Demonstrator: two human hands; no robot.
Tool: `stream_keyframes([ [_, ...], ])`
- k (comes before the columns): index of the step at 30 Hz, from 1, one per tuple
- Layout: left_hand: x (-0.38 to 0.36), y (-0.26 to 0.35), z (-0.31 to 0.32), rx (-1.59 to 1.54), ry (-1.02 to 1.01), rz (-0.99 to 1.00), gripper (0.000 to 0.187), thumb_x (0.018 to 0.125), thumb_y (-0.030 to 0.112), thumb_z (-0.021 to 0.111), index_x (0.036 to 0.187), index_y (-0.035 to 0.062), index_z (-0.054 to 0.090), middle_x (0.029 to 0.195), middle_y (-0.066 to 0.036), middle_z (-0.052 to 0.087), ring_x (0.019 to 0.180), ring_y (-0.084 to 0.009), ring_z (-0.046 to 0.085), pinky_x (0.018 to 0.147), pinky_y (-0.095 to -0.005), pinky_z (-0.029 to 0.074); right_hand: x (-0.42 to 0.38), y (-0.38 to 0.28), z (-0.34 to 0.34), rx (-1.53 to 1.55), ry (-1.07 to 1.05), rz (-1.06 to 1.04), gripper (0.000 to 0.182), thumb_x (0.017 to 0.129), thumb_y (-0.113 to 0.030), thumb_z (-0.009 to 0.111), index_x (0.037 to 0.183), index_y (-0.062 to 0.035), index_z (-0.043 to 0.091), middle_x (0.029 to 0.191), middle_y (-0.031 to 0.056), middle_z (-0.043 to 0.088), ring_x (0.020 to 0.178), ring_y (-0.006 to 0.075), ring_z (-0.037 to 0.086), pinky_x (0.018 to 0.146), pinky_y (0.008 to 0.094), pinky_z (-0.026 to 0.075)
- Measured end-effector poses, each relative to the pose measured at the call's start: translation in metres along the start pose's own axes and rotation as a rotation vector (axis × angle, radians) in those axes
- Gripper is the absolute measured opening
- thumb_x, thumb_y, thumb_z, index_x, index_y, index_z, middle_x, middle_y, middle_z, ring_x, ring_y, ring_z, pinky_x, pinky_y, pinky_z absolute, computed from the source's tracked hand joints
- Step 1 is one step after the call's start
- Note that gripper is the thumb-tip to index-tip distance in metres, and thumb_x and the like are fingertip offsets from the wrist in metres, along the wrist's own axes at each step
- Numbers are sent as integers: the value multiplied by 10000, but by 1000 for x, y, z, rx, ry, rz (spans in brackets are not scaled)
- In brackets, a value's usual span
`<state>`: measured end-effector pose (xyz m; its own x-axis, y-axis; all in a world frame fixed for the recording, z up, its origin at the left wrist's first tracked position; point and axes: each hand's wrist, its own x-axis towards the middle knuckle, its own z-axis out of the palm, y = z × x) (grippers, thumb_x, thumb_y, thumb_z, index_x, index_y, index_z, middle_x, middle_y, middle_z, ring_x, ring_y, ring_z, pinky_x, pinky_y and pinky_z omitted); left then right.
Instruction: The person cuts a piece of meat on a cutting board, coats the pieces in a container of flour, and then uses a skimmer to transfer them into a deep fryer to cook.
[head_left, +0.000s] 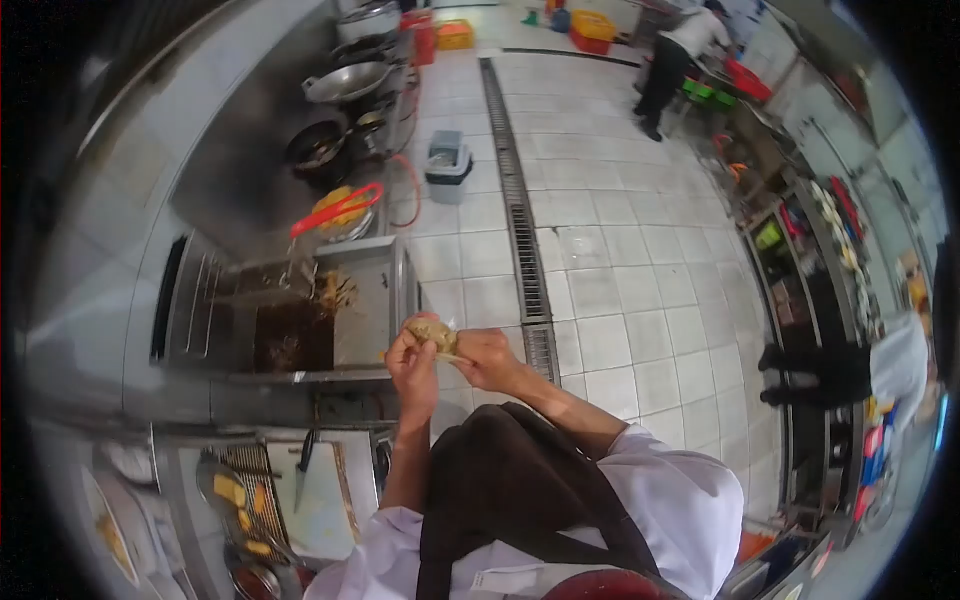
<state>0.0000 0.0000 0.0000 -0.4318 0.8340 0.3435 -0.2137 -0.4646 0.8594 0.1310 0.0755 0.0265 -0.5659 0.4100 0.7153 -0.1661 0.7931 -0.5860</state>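
Note:
In front of my apron, a lumpy tan bundle (430, 333), food by its look and perhaps in a thin clear bag, is held up between my two hands. My left hand (411, 365) pinches it with the thumb across its near side. My right hand (488, 360) is closed against its right side; its fingertips are partly hidden. Just left of the hands is a metal fryer (397, 290) with dark oil and browned bits of food. Above the fryer, a red-handled utensil (335, 210) lies across a bowl of golden fried food (343, 207).
A knife (304, 460) lies on a white cutting board (325, 500) at lower left, beside a rack with yellow food pieces (230, 490). Woks (347, 83) line the stove. A lidded container (448, 160) stands by the floor drain (518, 215). Two people work at the right.

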Motion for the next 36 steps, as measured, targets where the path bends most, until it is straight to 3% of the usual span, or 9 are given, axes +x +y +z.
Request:
stream_keyframes([
  [7,-16,4,-11,-341,349,6,370,868,123,601,1188,-40,514,1132,-104,573,998,-167,566,888,-319,450,23,2,46,53,86,-192,194,622,20,632,570,-39,455,559,81,419,474,253,445,427,363,360],
  [13,-32,17,-41,-376,412,89,357,856,141,623,1143,-47,525,1086,-113,603,948,-176,597,863,-307,465,36,-12,76,31,-2,-298,246,598,32,669,547,-50,443,580,77,471,539,256,469,478,362,365],
  [19,-50,46,-60,-352,559,96,526,746,127,702,1191,76,426,993,-47,571,905,-156,582,825,-284,464,42,-14,105,153,-34,-413,180,574,33,632,584,-18,460,628,105,484,679,302,531,601,406,424],
  [23,-73,67,-79,-95,490,51,560,727,18,704,1214,55,430,938,-73,640,847,-148,621,786,-263,475,42,-20,123,290,-121,-343,127,582,42,596,631,-1,487,665,140,502,689,331,542,608,399,437],
  [27,-103,60,-91,70,611,-29,311,808,77,660,1091,55,534,898,-59,638,811,-151,624,729,-274,489,34,-30,143,359,-136,-257,110,630,57,599,676,4,515,706,141,519,696,327,558,622,378,452],
  [30,-116,54,-108,-381,804,-56,231,866,188,615,1040,63,530,877,-71,626,726,-202,635,596,-316,512,29,-31,157,440,-151,-130,114,728,65,633,768,-2,549,826,120,551,746,239,542,663,302,433],
  [32,-132,44,-130,-320,912,-134,277,872,188,598,1106,72,508,905,-73,622,753,-222,642,616,-319,515,17,-15,168,487,-162,-131,90,761,29,613,818,-8,555,858,126,577,799,233,566,724,306,442],
  [34,-159,30,-153,-183,1017,-167,359,865,135,567,1201,73,457,1067,-100,578,928,-255,621,740,-370,537,-5,-2,164,597,-282,208,92,799,-23,593,882,-4,559,867,120,595,802,236,581,743,321,453],
  [36,-175,46,-155,-228,1072,-198,391,854,84,543,1225,68,421,1144,-120,527,978,-285,600,804,-402,530,-10,18,152,390,-268,174,103,789,-19,605,883,-3,568,860,119,603,799,245,584,735,326,457],
])
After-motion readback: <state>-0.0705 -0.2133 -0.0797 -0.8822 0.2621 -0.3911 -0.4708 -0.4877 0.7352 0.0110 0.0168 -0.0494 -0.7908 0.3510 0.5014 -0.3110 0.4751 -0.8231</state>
